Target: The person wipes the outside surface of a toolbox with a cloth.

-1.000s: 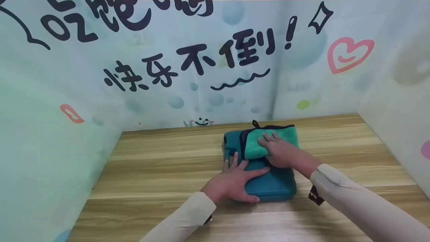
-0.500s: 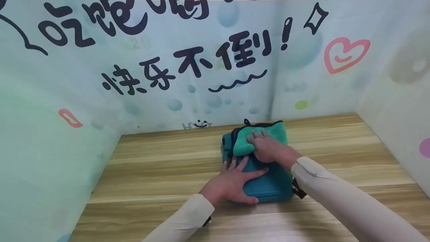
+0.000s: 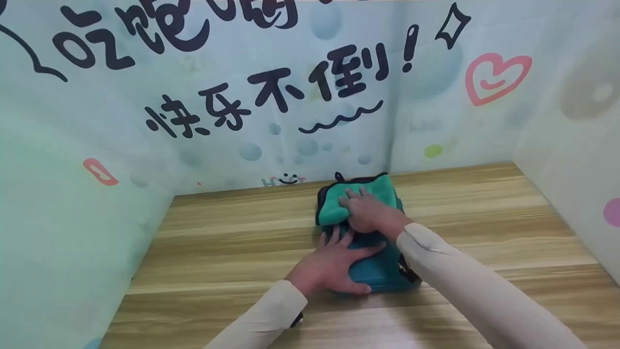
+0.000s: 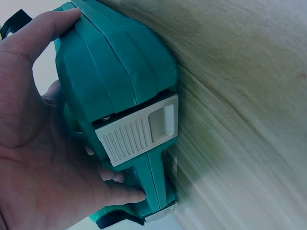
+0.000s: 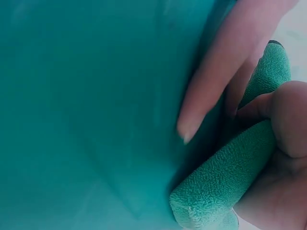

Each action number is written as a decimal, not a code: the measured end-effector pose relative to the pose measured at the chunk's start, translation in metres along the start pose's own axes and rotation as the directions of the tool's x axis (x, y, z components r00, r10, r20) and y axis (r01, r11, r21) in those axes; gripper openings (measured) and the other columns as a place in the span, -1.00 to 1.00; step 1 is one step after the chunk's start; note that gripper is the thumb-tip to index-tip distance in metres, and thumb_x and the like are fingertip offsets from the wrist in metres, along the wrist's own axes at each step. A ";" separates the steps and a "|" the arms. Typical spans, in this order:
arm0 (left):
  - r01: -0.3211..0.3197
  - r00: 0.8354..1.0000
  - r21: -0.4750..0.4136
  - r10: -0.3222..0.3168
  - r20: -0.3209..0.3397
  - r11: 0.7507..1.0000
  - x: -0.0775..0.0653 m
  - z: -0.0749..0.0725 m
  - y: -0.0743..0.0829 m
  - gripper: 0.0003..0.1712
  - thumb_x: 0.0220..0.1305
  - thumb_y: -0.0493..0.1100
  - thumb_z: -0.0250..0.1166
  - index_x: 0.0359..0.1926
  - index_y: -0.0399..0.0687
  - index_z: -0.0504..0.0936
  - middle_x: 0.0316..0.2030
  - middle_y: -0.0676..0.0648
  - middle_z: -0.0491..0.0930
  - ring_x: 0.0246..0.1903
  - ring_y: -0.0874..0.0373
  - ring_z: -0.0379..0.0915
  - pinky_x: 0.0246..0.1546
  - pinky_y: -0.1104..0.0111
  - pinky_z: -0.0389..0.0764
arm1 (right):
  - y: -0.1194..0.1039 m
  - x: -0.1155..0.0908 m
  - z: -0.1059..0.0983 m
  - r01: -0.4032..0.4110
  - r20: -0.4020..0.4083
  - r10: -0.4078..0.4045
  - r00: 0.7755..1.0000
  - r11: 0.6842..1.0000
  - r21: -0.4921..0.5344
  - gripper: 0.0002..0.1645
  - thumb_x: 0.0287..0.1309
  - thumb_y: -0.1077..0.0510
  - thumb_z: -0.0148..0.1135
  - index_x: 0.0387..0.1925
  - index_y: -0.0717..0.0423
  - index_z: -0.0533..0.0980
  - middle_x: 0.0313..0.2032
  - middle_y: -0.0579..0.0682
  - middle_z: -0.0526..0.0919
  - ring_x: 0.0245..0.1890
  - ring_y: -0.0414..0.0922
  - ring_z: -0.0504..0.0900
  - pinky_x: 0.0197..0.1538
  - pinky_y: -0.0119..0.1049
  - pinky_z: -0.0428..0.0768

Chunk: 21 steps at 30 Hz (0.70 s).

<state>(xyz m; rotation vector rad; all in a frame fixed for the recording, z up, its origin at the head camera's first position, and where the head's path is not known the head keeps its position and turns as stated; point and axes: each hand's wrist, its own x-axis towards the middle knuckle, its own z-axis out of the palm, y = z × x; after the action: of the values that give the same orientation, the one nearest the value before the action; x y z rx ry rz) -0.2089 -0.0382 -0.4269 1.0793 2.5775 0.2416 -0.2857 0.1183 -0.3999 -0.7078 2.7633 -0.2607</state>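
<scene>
A teal hard plastic case lies flat on the wooden table. Across its lid my left hand spreads its fingers, steadying the left side. In the left wrist view, the thumb rests on the case's edge, and a fingertip touches it near the handle, beyond a pale latch. My right hand holds a green cloth with dark trim against the far part of the lid. In the right wrist view, the cloth is bunched under that hand; some of the grip is hidden.
The wooden table ends at a printed fabric backdrop close behind the case. Fabric side walls stand at left and right. A dark strap hangs below the right sleeve.
My right hand has slid left with the cloth, from the lid's right part to its left far corner. My left hand and the case have stayed almost in place.
</scene>
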 end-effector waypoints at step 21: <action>-0.007 1.000 0.010 0.007 -0.013 1.000 -0.001 0.000 0.000 -0.06 0.22 0.39 0.34 0.56 0.60 0.14 0.57 -0.11 -0.10 0.52 -0.22 -0.30 0.37 -0.28 -0.16 | -0.030 0.019 0.003 -0.004 0.038 0.002 0.999 0.999 0.044 -0.30 0.48 0.23 -0.01 0.58 0.06 0.13 0.57 0.18 -0.06 0.53 0.27 -0.19 0.47 0.11 -0.07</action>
<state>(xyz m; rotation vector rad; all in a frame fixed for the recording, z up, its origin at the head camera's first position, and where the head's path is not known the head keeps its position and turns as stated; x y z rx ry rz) -0.2079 -0.0388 -0.4270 1.0941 2.5893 0.2384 -0.2873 0.0830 -0.4001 -0.6907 2.7141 -0.3038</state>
